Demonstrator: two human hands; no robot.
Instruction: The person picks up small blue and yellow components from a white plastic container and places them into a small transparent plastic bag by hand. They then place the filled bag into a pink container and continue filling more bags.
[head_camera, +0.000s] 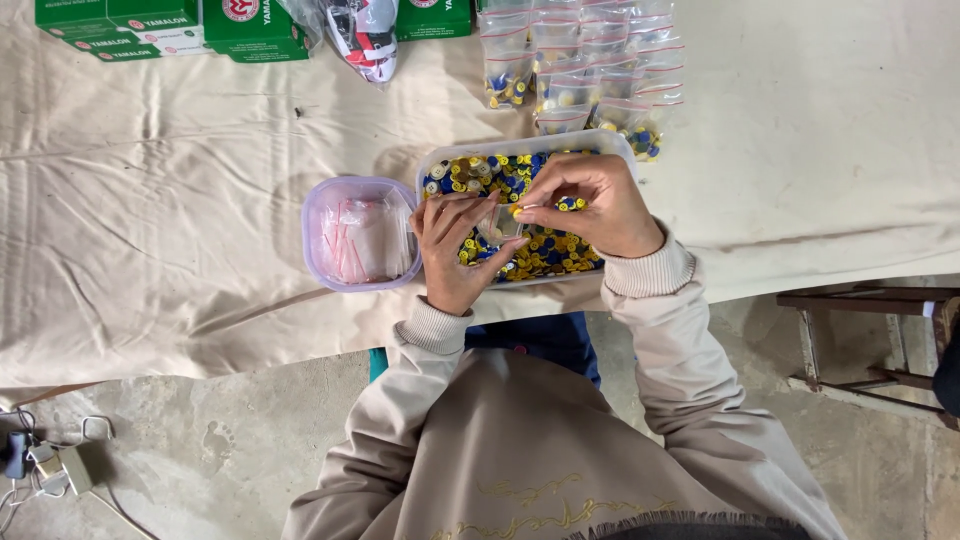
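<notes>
Beside the lilac tub of empty bags (360, 232) on the table (170, 200), the left hand (455, 250) pinches a small clear bag (503, 224) upright, mouth toward the right hand (590, 205), whose closed grip holds a yellow bead (517, 211) at the opening, over the bead tray (530, 205).

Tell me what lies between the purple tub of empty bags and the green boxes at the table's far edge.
Only bare cream cloth separates the purple tub from the green boxes, as the head view shows.
</notes>
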